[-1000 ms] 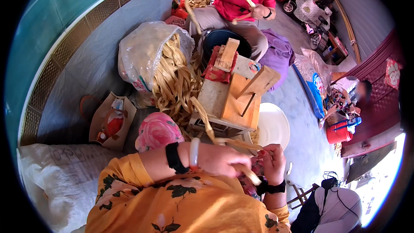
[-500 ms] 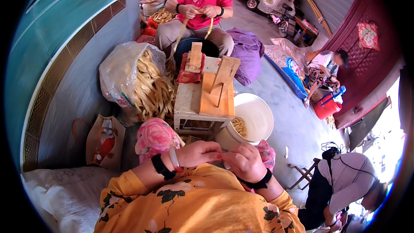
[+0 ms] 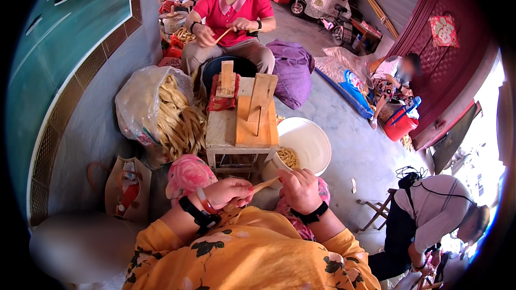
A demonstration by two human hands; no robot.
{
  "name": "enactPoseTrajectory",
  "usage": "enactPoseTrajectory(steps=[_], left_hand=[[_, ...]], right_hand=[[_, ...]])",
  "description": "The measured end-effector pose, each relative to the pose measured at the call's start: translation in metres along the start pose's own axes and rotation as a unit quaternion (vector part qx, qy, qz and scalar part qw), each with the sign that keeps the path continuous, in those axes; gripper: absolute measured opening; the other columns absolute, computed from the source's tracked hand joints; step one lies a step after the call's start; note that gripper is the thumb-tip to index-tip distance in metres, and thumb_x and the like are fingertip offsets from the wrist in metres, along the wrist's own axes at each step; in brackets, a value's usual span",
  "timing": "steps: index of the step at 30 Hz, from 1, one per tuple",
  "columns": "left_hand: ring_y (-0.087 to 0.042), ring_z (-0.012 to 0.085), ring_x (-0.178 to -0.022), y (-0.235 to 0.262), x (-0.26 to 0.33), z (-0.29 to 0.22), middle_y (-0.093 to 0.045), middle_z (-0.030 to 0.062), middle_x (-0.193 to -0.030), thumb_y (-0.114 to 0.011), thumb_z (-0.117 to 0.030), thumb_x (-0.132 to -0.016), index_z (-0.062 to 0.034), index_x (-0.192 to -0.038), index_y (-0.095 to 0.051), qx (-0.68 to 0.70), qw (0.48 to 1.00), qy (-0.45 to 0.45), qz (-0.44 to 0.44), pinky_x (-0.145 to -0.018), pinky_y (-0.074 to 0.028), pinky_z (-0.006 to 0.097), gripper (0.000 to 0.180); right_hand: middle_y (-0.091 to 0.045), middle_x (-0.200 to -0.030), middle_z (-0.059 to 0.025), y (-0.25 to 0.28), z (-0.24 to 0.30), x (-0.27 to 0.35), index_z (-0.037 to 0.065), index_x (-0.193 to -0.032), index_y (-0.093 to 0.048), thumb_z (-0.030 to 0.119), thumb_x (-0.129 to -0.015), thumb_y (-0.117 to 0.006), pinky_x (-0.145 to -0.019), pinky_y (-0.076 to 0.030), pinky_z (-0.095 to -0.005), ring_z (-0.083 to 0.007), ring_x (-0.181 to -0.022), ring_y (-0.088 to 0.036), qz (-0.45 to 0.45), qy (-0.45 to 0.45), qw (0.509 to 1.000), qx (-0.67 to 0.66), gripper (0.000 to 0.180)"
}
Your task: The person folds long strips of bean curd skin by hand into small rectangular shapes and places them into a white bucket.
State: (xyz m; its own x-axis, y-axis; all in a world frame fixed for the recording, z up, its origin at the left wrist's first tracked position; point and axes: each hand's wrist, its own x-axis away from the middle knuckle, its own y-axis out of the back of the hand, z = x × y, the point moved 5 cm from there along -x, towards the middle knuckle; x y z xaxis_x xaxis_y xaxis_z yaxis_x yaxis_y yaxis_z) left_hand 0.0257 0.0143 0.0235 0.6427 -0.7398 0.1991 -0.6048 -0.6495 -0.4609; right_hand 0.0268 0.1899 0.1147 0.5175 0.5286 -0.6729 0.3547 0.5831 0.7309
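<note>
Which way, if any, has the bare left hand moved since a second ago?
Yes, leftward: against the low whitish wooden table, the bare left hand has gone from nearer the right end of its front edge to nearer the left.

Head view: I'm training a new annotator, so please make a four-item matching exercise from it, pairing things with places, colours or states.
1. tan strip
2. plastic bag
3. bucket
4. cloth

A. white, right of the small table
B. red, on that table
C. held between left hand and right hand
D. long strips spilling out

Pairs: 1-C; 2-D; 3-A; 4-B
</note>
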Motion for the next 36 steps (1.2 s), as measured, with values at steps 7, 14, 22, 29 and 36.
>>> enactPoseTrajectory(steps=[7,14,22,29,36], left_hand=[[-0.054,0.0119,-0.077,-0.001,-0.013,-0.038,-0.061,0.0046,-0.085,-0.059,-0.022,-0.091,-0.0036,-0.101,-0.061,0.173,0.955,-0.239,-0.026,-0.073,-0.04,0.025,0.021],[-0.058,0.0096,-0.086,0.003,-0.011,-0.034,-0.065,0.0081,-0.105,-0.05,-0.003,-0.094,0.0013,-0.117,-0.054,-0.095,0.95,-0.237,-0.182,-0.079,-0.048,0.024,0.023],[-0.052,0.0357,-0.1,-0.032,-0.019,-0.035,-0.057,0.0151,-0.105,-0.054,0.008,-0.068,-0.0005,-0.114,-0.056,-0.608,0.708,-0.294,-0.209,-0.088,-0.044,0.043,0.046],[-0.057,0.0328,-0.08,-0.003,-0.02,-0.021,-0.062,0.0136,-0.093,-0.054,0.004,-0.075,-0.003,-0.106,-0.061,-0.28,0.862,-0.267,-0.328,-0.076,-0.046,0.039,0.032],[-0.054,0.0196,-0.077,-0.008,-0.028,0.006,-0.059,0.0047,-0.095,-0.054,-0.012,-0.088,-0.0056,-0.106,-0.058,-0.492,0.848,-0.135,-0.146,-0.071,-0.046,0.033,0.02]], right_hand=[[-0.057,-0.072,-0.0057,-0.024,0.012,0.006,0.006,-0.102,-0.057,0.009,-0.073,-0.059,-0.057,-0.045,-0.0355,-0.0233,-0.061,-0.057,0.038,0.083,0.989,-0.116,0.03],[-0.061,-0.082,-0.0124,-0.05,0.016,0.013,0.002,-0.1,-0.052,0.011,-0.079,-0.06,-0.065,-0.052,-0.0396,-0.0313,-0.078,-0.063,0.128,-0.004,0.94,-0.317,0.024],[-0.057,-0.077,-0.0116,-0.061,0.0,0.024,0.003,-0.091,-0.052,0.003,-0.075,-0.056,-0.066,-0.048,-0.0399,-0.0295,-0.072,-0.059,0.07,-0.024,0.973,-0.218,0.017],[-0.058,-0.076,-0.0113,-0.062,0.004,0.027,0.003,-0.09,-0.053,-0.002,-0.075,-0.059,-0.063,-0.048,-0.0395,-0.0313,-0.07,-0.058,0.086,0.008,0.964,-0.251,0.017],[-0.059,-0.072,-0.0107,-0.046,-0.003,0.023,0.005,-0.09,-0.053,0.005,-0.076,-0.06,-0.06,-0.048,-0.0387,-0.0297,-0.065,-0.06,0.047,-0.024,0.973,-0.225,0.015]])
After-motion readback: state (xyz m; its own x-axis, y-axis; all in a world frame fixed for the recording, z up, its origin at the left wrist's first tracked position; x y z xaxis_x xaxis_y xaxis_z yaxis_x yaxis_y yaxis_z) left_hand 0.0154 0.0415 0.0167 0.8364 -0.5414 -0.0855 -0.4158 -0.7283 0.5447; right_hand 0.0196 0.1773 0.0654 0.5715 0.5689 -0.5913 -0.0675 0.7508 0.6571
